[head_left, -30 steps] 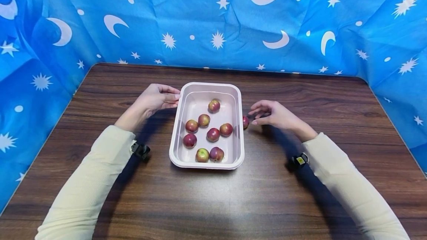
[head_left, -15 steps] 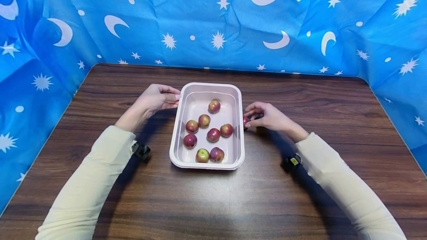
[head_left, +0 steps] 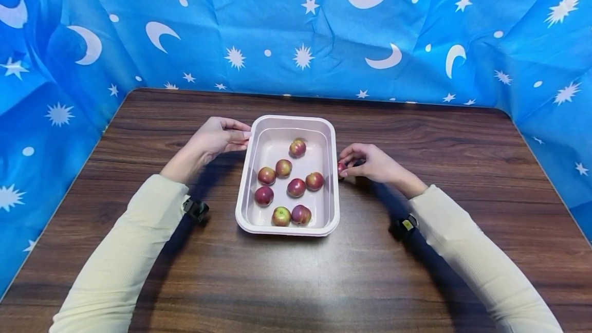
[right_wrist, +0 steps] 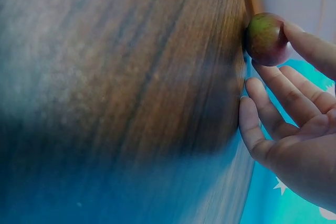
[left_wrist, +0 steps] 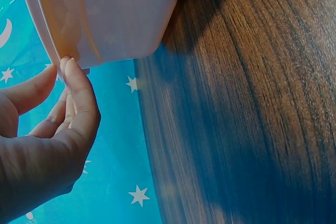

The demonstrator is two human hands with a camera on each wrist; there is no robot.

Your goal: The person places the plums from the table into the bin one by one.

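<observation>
A white rectangular plastic tray (head_left: pixel 334 204) stands at mid-table with several small red-and-green apples (head_left: pixel 296 187) spread over its bottom. At the tray's upper left rim is my left hand (head_left: pixel 215 136), pinching the edge between thumb and fingers; the left wrist view shows the thumb (left_wrist: pixel 39 88) on the rim's outer side. Another small apple (right_wrist: pixel 266 39) lies on the table right beside the tray's right wall. My right hand (head_left: pixel 373 162) pinches it, thumb on one side and index finger on the other, the remaining fingers spread near the table. In the head view, fingers and tray rim partly hide this apple.
The dark wood-grain table (head_left: pixel 287 281) reaches back to a blue curtain (head_left: pixel 287 24) with white moons and stars. A black wrist camera (head_left: pixel 196 210) is strapped to the left sleeve, another camera (head_left: pixel 405 225) to the right one.
My right hand has moved left to the apple beside the tray, and its thumb and finger have come together on it. The left hand and the tray have stayed in place.
</observation>
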